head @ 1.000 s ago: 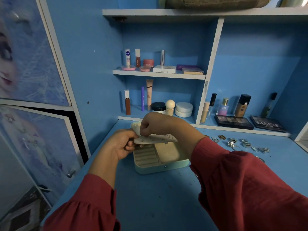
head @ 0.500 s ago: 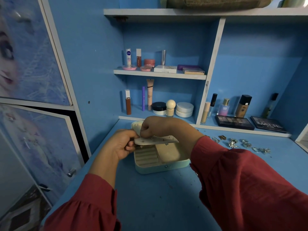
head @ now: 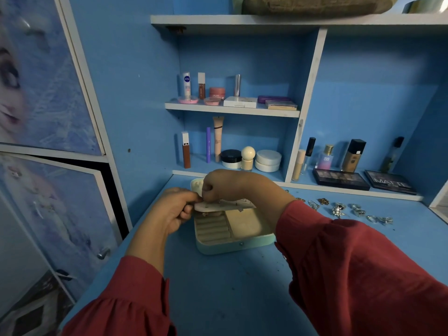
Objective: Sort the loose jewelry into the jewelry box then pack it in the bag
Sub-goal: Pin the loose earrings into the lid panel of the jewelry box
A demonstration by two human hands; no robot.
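the blue desk (head: 218, 299) takes up most of what's in front of her, backed by blue shelves (head: 232, 109) lined with cosmetics, and up on the top shelf lies a brownish bag (head: 315, 4), only partly in view, which may be the one the box is meant for. near the back of the desk sits the pale green jewelry box (head: 232, 243), open, with its ring rolls and a plain compartment showing and its lid (head: 196, 186) standing behind the hands.

over the box she holds a flat cream earring panel (head: 223, 206), roughly level, dotted with small holes and a few little pieces already on it. the left hand (head: 169, 212) has its fingers curled round the panel's left end, steadying it. the right hand (head: 225, 187) is bunched into a tight pinch right at the panel's upper left edge; whether a stud or its backing is between those fingertips i can't tell, it's too small and hidden under the knuckles.

off to the right, well apart from the box, the loose jewelry (head: 344, 209) lies scattered on the desk, rings and earrings, silver and gold.

so i'd say she's in the sorting step, likely seating an earring in the panel, with plenty left to go. the next move calls for fine fingertip work to get the post through a hole without tipping the panel, then a reach right for another piece. the packing is a long way off yet.
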